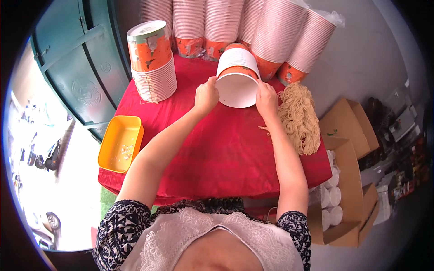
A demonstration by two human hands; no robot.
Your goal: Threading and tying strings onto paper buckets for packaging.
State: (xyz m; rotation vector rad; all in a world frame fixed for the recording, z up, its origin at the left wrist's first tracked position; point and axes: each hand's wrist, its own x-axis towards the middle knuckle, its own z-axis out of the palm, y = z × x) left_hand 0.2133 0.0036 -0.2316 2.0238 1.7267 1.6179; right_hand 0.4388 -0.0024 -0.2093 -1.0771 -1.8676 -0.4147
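A paper bucket (pixel 238 92), white inside and orange outside, lies tipped with its round mouth toward me. It is the nearest of a short stack of paper buckets (pixel 236 59), whose white rims show behind it. My left hand (pixel 208 95) is closed on the left side of its rim, and my right hand (pixel 266 96) grips the right side. Close beside my right hand and forearm lies a hank of tan string (pixel 299 119). To the left stands an upside-down stack of orange paper buckets (pixel 153 77) with pieces of string hanging down its side.
Tall plastic-wrapped bucket stacks (pixel 224 22) line the back of the red-covered table (pixel 217 167). A yellow plastic tub (pixel 120 142) with small scraps sits at the left edge. Right of the table is an open cardboard box (pixel 350 180) with white rolls. A green metal door (pixel 86 67) stands left.
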